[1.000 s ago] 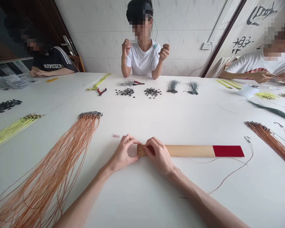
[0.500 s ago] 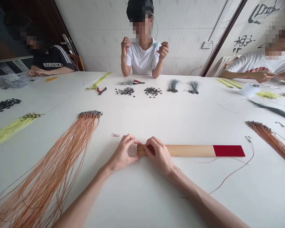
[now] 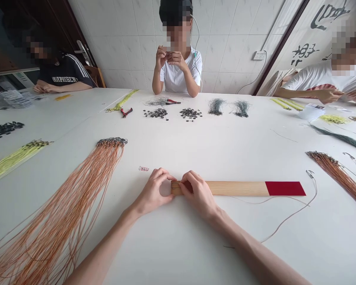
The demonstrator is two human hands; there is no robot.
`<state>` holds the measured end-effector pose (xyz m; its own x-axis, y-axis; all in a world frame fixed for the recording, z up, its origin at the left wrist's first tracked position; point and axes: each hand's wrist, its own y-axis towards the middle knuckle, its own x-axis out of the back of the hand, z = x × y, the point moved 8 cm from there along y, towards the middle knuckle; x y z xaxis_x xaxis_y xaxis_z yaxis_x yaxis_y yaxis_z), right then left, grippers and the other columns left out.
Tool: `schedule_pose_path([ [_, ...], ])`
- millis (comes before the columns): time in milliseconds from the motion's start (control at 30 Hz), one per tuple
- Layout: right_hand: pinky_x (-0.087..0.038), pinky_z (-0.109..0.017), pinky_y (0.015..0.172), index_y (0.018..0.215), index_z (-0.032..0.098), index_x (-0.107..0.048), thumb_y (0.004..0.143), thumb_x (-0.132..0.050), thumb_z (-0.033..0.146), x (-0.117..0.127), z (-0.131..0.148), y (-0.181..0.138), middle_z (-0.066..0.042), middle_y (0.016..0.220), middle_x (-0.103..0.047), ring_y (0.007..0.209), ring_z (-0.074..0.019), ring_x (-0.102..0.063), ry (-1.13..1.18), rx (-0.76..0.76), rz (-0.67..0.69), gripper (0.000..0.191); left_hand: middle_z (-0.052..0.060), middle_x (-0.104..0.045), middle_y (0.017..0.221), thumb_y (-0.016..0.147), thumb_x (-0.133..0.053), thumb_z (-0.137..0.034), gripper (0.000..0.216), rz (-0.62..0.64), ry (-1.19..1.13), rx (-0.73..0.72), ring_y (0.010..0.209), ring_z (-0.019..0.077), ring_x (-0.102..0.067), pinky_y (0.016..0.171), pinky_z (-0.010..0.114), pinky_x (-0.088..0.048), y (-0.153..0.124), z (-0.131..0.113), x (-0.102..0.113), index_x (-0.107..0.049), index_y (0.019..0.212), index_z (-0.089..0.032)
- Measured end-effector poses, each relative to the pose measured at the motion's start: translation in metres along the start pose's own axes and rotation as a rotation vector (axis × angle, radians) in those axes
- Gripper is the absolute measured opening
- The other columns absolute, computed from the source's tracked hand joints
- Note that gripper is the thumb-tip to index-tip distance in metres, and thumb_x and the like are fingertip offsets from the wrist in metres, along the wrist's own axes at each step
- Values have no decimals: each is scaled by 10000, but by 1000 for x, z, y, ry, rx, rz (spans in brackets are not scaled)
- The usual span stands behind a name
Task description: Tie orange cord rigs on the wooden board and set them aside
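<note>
A long wooden board (image 3: 237, 188) with a red right end (image 3: 285, 188) lies flat on the white table (image 3: 178, 245). My left hand (image 3: 153, 190) and my right hand (image 3: 197, 193) meet at the board's left end, fingers curled in a pinch there. What they pinch is too small to make out. A thin pale cord (image 3: 287, 215) with a metal hook (image 3: 309, 173) loops from the board's right end back toward my right arm. A large fan of orange cords (image 3: 62, 213) lies to my left.
Another orange cord bundle (image 3: 341, 177) lies at right. Yellow-green cords (image 3: 14, 158), red pliers (image 3: 126, 112), dark hardware piles (image 3: 190, 114) and dark wire bundles (image 3: 216, 107) sit farther back. Three other people sit around the table; the person opposite (image 3: 178, 67) holds both hands up.
My hands and the board have stayed in place. The person opposite has brought both hands together in front of the chest.
</note>
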<state>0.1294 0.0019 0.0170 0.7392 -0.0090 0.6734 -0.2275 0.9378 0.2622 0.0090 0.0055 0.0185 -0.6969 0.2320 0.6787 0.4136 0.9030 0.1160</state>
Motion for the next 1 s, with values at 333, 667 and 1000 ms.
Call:
schedule_pose_path([
  [333, -378, -234, 591, 705, 207, -412, 809, -428, 129, -1, 0, 0, 11, 743, -518, 663, -116, -455, 11, -8, 13, 131, 13, -519, 963, 690, -599, -157, 273, -17, 24, -11, 983, 200, -471, 881, 334, -411, 0, -1, 1, -558, 945, -244],
  [667, -367, -233, 590, 701, 204, -405, 805, -420, 115, 0, 2, 0, 11, 733, -506, 651, -112, -448, 7, 2, 3, 138, 9, -510, 969, 690, -591, -145, 280, -1, 18, -3, 991, 194, -474, 883, 337, -417, 0, -2, 0, -542, 947, -244],
  [1000, -372, -235, 600, 708, 205, -411, 808, -414, 113, 1, 4, -1, 13, 731, -506, 648, -108, -457, -3, 42, -14, 136, 12, -516, 965, 691, -586, -141, 272, 2, 2, -8, 983, 196, -483, 883, 349, -421, 0, -2, 0, -541, 940, -240],
])
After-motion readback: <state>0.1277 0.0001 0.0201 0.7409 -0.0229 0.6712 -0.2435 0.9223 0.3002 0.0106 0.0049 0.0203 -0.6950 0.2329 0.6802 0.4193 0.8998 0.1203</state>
